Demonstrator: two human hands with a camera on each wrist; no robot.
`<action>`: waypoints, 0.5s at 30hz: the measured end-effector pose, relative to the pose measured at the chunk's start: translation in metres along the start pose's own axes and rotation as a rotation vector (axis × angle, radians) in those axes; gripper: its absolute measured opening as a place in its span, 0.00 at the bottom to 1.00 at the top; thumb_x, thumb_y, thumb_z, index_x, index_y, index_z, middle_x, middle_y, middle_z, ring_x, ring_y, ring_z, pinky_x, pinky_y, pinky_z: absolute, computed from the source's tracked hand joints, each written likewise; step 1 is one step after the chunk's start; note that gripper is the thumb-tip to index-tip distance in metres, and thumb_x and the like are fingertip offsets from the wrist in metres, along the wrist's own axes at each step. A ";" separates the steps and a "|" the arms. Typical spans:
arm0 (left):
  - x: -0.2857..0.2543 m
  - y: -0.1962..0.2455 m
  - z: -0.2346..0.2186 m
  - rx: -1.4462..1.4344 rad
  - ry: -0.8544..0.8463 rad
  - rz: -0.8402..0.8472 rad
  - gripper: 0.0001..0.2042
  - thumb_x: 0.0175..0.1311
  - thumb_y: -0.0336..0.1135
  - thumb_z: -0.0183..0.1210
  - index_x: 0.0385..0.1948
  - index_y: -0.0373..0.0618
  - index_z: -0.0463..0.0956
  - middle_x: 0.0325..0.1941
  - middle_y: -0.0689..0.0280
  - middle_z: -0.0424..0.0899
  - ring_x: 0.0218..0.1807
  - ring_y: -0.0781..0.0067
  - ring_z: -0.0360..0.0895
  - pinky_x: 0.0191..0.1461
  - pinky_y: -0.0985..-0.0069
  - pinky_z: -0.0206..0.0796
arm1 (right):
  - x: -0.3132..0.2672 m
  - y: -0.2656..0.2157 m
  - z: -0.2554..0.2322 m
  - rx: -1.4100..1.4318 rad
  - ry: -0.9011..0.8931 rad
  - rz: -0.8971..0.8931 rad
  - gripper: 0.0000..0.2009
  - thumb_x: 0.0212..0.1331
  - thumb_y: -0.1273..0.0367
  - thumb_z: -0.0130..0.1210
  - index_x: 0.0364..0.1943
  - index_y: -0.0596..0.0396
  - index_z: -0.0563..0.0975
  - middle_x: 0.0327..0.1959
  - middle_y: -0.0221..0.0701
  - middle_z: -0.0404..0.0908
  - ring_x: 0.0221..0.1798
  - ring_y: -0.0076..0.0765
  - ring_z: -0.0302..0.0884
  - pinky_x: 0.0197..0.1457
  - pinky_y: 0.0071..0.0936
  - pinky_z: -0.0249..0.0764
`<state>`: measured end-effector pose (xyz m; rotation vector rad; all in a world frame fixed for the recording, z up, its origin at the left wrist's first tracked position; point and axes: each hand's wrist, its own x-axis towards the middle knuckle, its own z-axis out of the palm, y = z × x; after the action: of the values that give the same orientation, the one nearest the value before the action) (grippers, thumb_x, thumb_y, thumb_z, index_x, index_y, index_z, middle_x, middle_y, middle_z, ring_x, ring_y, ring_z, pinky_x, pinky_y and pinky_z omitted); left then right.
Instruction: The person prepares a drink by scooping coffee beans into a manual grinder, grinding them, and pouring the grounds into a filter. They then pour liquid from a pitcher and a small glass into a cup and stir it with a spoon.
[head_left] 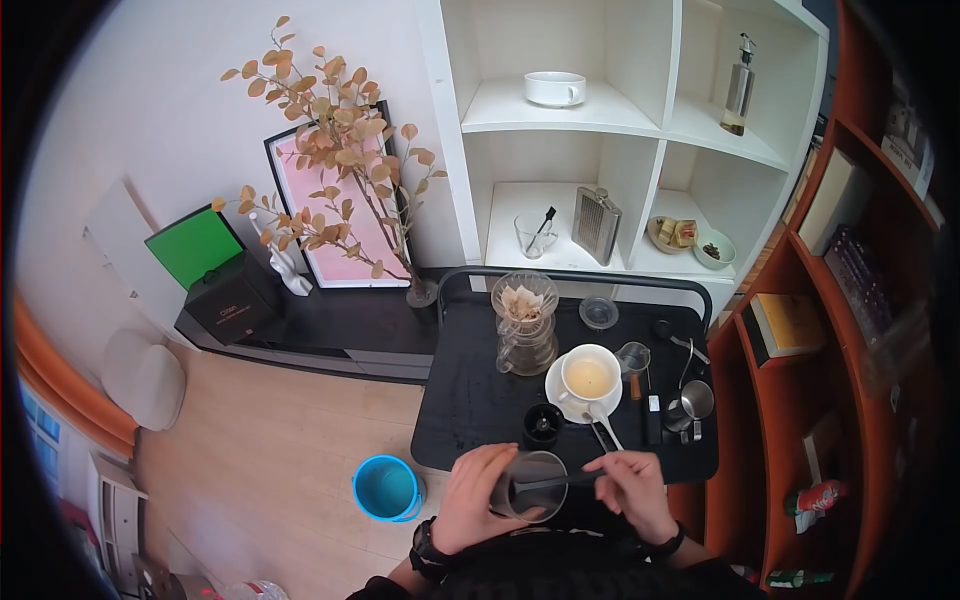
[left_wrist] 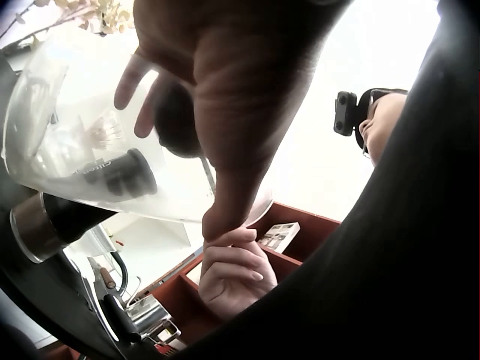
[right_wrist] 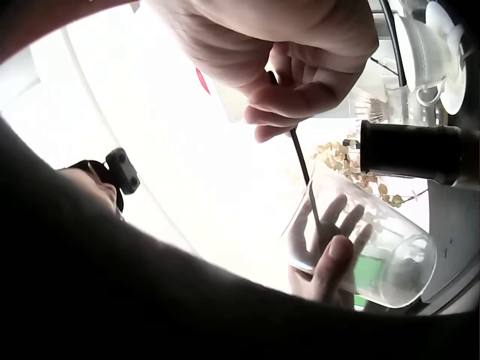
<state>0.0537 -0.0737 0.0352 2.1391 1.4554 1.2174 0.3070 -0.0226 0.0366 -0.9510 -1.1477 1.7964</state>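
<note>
My left hand [head_left: 478, 500] grips a clear, wide-mouthed container [head_left: 545, 462], which is tilted with its mouth towards my right hand. My right hand [head_left: 633, 490] pinches the thin dark handle of a black spoon [left_wrist: 174, 120]. In the right wrist view the spoon's handle [right_wrist: 301, 159] runs down into the container, and its rounded end shows through the wall near the left fingers [right_wrist: 341, 217]. Just beyond the container, on the black tray table [head_left: 465, 420], stands a black cylindrical grinder [head_left: 543, 424] with a small post at its top.
A dripper [head_left: 525, 300] with a paper filter sits on a glass server [head_left: 527, 352]. Nearby is a white cup [head_left: 590, 374] of pale liquid on a saucer. Metal pitcher [head_left: 692, 402] and small tools lie to the right. A blue bucket [head_left: 387, 488] stands on the floor, left.
</note>
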 end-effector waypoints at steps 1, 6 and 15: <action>-0.002 -0.003 0.000 -0.030 0.023 -0.038 0.42 0.39 0.41 0.81 0.60 0.39 0.70 0.61 0.55 0.77 0.63 0.54 0.75 0.66 0.60 0.65 | 0.001 0.000 -0.008 0.077 0.015 -0.001 0.16 0.76 0.66 0.48 0.43 0.66 0.83 0.21 0.33 0.81 0.15 0.17 0.69 0.19 0.15 0.62; -0.009 -0.013 0.003 -0.218 0.145 -0.232 0.45 0.37 0.38 0.82 0.62 0.38 0.67 0.60 0.56 0.77 0.61 0.58 0.76 0.64 0.65 0.68 | -0.001 0.003 -0.025 0.141 0.163 -0.368 0.17 0.77 0.66 0.46 0.41 0.68 0.81 0.21 0.35 0.80 0.17 0.22 0.72 0.19 0.16 0.64; -0.014 -0.027 0.010 -0.354 0.182 -0.299 0.49 0.39 0.38 0.82 0.66 0.38 0.62 0.62 0.54 0.75 0.63 0.61 0.75 0.66 0.65 0.68 | -0.012 -0.002 -0.025 -0.384 0.278 -0.810 0.17 0.72 0.63 0.55 0.38 0.68 0.83 0.24 0.38 0.82 0.22 0.25 0.78 0.24 0.17 0.72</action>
<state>0.0422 -0.0714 0.0050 1.5545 1.4368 1.4525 0.3352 -0.0244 0.0328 -0.7486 -1.4455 0.7921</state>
